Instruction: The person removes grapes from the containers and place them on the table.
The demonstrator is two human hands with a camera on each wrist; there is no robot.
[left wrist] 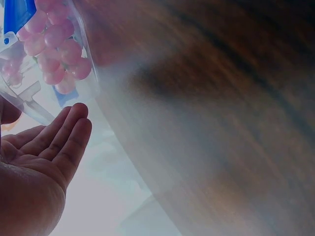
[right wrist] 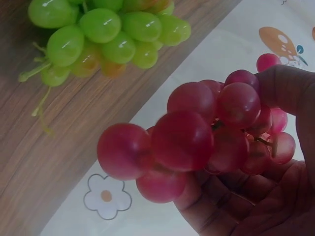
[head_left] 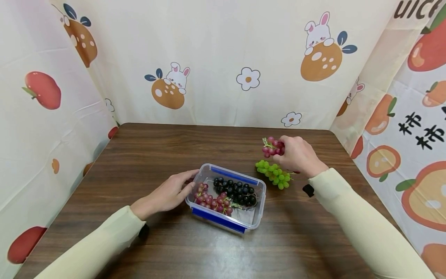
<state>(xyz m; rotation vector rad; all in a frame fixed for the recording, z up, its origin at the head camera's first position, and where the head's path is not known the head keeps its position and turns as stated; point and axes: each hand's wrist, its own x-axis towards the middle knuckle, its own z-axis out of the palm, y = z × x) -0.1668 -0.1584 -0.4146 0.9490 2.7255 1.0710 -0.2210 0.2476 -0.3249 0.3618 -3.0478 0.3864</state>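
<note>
My right hand (head_left: 297, 155) holds a bunch of red grapes (head_left: 271, 147) between thumb and fingers, above the wooden table. In the right wrist view, the round red grapes (right wrist: 182, 140) hang out past the fingertips. A bunch of green grapes (head_left: 275, 174) lies on the table just below that hand. To its left stands a clear plastic container (head_left: 249, 221) with blue side clips, holding black grapes (head_left: 237, 192) and another red bunch (head_left: 214, 199). My left hand (head_left: 170, 192) rests against the container's left end. Its fingers (left wrist: 71, 147) look straight in the left wrist view.
The brown wooden table (head_left: 167, 145) has rounded far corners. A white curtain (head_left: 216, 46) printed with fruit and rabbits stands behind it, and similar printed cloth (head_left: 411, 128) hangs on both sides.
</note>
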